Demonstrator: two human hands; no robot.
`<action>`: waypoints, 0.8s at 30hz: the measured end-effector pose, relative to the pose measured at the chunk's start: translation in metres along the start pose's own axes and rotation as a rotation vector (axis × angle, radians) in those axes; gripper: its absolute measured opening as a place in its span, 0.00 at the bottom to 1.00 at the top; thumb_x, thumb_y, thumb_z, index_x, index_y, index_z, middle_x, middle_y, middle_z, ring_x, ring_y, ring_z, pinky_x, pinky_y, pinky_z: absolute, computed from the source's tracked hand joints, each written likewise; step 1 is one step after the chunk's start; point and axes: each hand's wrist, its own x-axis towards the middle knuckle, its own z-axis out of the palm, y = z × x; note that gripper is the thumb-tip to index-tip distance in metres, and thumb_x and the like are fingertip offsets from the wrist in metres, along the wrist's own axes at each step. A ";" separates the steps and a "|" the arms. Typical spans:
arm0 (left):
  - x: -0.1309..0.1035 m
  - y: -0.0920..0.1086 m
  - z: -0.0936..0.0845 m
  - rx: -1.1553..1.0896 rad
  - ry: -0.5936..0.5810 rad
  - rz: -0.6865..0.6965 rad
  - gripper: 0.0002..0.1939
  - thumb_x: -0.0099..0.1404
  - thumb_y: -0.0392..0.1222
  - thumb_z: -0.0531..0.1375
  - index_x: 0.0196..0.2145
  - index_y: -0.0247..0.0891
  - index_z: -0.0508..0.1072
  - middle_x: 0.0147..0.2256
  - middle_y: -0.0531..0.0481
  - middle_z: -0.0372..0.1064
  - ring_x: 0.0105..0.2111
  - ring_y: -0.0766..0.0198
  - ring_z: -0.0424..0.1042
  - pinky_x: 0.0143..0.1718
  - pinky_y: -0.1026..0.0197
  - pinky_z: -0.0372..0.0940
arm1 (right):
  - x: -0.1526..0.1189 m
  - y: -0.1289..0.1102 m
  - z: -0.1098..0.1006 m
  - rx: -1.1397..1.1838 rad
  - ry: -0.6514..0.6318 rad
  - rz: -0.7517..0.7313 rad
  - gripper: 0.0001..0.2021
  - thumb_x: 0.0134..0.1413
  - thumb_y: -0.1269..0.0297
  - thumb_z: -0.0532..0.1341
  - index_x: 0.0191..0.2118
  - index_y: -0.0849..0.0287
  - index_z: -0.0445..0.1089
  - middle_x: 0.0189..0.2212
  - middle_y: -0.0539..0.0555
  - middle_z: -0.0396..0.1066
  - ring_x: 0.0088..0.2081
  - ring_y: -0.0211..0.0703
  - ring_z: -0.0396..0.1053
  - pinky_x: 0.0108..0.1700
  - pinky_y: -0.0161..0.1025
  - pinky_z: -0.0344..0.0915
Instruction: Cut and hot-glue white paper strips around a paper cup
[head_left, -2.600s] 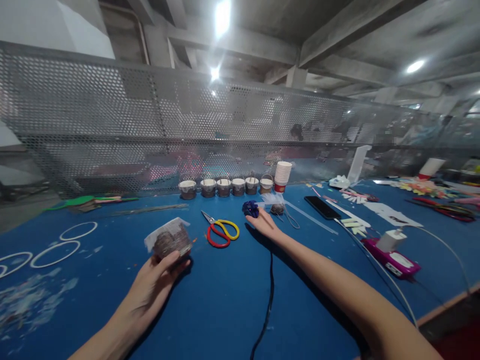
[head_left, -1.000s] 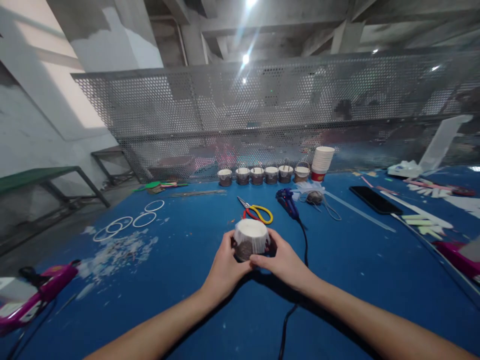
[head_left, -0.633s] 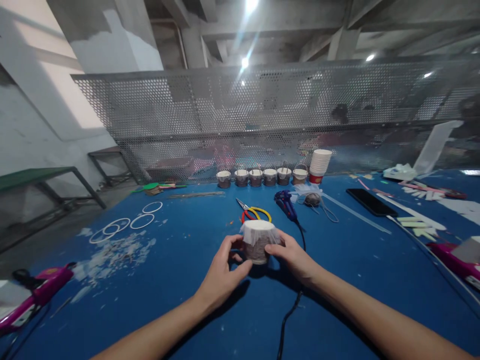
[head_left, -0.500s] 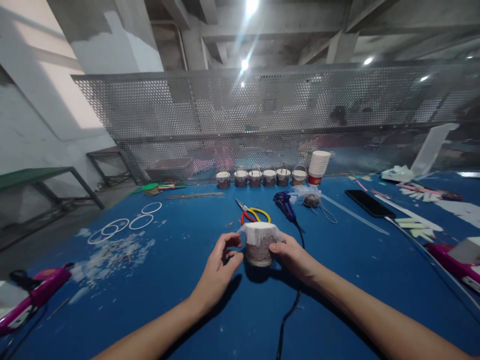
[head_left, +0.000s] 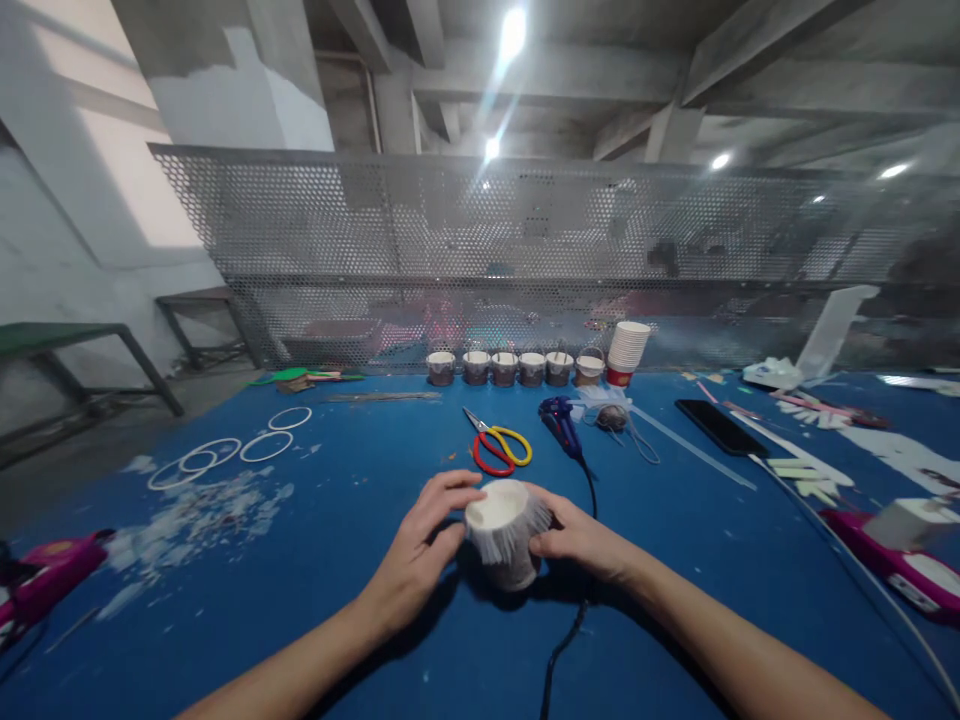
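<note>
Your right hand point(head_left: 581, 535) has its grip clamped on the right side of a brown-sided cup point(head_left: 514, 572), thumb in front and fingers behind. The cup sits between your hands at the near middle of the blue desk point(head_left: 442, 670), tilted with its white mouth turned toward you and the left; whether its base touches the desk, you cannot tell. A pale fringe point(head_left: 501, 545) hangs from its rim. Your left hand point(head_left: 420, 545) has thumb and fingers apart, fingertips at the rim's left edge. Beyond lie red-and-yellow scissors point(head_left: 484, 430), with a blue glue gun point(head_left: 559, 425) to their right.
</note>
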 end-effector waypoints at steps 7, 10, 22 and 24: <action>-0.004 -0.001 0.000 0.199 -0.073 0.220 0.09 0.62 0.34 0.53 0.33 0.42 0.73 0.48 0.43 0.71 0.50 0.55 0.68 0.51 0.52 0.66 | 0.003 -0.006 0.001 -0.113 -0.005 0.013 0.36 0.35 0.71 0.64 0.57 0.57 0.64 0.51 0.54 0.70 0.52 0.48 0.66 0.54 0.44 0.61; 0.001 -0.001 -0.003 0.269 0.004 0.194 0.09 0.63 0.35 0.54 0.33 0.42 0.74 0.46 0.44 0.71 0.48 0.55 0.70 0.49 0.51 0.67 | 0.002 -0.016 -0.007 -0.263 0.073 -0.021 0.32 0.39 0.74 0.60 0.56 0.55 0.65 0.54 0.56 0.69 0.53 0.47 0.67 0.53 0.46 0.64; 0.009 -0.017 -0.004 0.496 0.053 0.252 0.11 0.62 0.34 0.54 0.38 0.41 0.74 0.43 0.42 0.71 0.45 0.55 0.70 0.46 0.51 0.68 | 0.085 -0.025 -0.025 -1.288 0.175 -0.005 0.09 0.57 0.71 0.58 0.42 0.64 0.72 0.44 0.64 0.74 0.47 0.53 0.70 0.48 0.43 0.62; 0.007 -0.016 -0.004 0.508 0.025 0.264 0.13 0.60 0.32 0.54 0.40 0.41 0.74 0.44 0.42 0.71 0.45 0.55 0.71 0.46 0.51 0.68 | 0.097 -0.017 -0.019 -1.362 0.169 0.020 0.09 0.57 0.70 0.59 0.43 0.65 0.71 0.45 0.66 0.73 0.47 0.54 0.69 0.49 0.44 0.61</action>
